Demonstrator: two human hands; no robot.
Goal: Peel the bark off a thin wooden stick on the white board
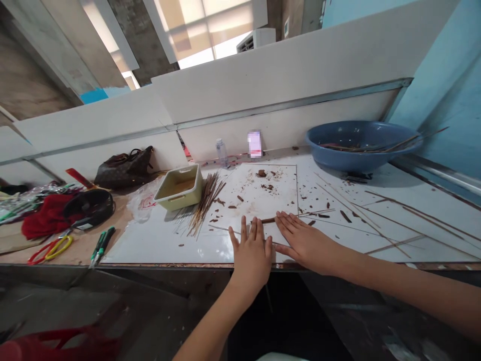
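Observation:
My left hand (251,250) lies flat on the white table top (158,240), fingers stretched out and together. Beside it my right hand (302,239) also lies flat, fingers pointing left and up. Under the fingertips of both hands runs a thin stick with a brown coated part (268,220). Brown crumbs are scattered on a white board (259,193) just beyond the hands. A bundle of thin bamboo sticks (205,203) lies left of the board.
A pale yellow tray (179,187) stands left of the sticks. A blue basin (361,143) with sticks sits at the back right. Loose sticks (394,215) lie to the right. Scissors (50,249), green pliers (101,244), red cloth, a handbag (124,168) and a small bottle (221,152) are around.

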